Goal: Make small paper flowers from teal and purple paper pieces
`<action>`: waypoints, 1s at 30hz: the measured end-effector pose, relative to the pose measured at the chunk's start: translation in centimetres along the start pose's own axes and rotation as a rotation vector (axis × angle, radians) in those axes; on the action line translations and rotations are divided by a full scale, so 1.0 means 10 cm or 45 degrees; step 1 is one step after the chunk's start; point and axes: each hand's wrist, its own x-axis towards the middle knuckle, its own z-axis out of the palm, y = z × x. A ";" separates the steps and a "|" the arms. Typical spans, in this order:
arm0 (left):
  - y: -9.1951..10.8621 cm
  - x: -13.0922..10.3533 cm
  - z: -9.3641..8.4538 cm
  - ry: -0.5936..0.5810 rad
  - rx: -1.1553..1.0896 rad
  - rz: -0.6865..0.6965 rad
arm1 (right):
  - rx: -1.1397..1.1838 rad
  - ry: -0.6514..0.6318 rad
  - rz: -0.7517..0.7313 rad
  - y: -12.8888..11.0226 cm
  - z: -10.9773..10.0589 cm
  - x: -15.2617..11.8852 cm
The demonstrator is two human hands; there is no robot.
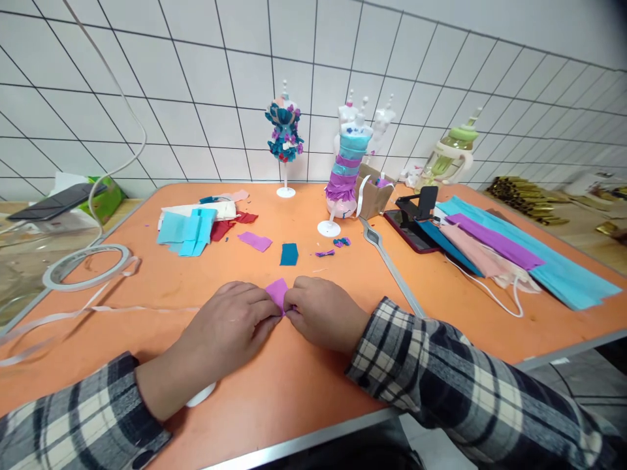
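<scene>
A small purple fabric piece (277,292) is pinched between my two hands above the orange table. Its left side is in the closed fingers of my left hand (235,320); my right hand (318,310) grips the right side, fingers curled. The fingertips nearly meet, hiding the lower part of the piece. Just beyond them lie a teal fabric square (289,254), another purple piece (255,241) and small purple-and-teal twisted scraps (341,242). Under my left wrist, a white round object (201,395) is mostly covered.
A dressed mini mannequin (285,137) and a purple-and-blue wrapped one (347,166) stand at the back. Folded blue fabric (189,230) and a tape roll (87,267) lie left. Right are scissors or tweezers-like metal (392,264), a phone (410,230), fabric strips (499,238) and a bottle (448,156).
</scene>
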 end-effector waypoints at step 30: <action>-0.01 0.02 0.06 0.030 -0.036 -0.079 | 0.029 -0.020 -0.002 0.04 -0.01 0.02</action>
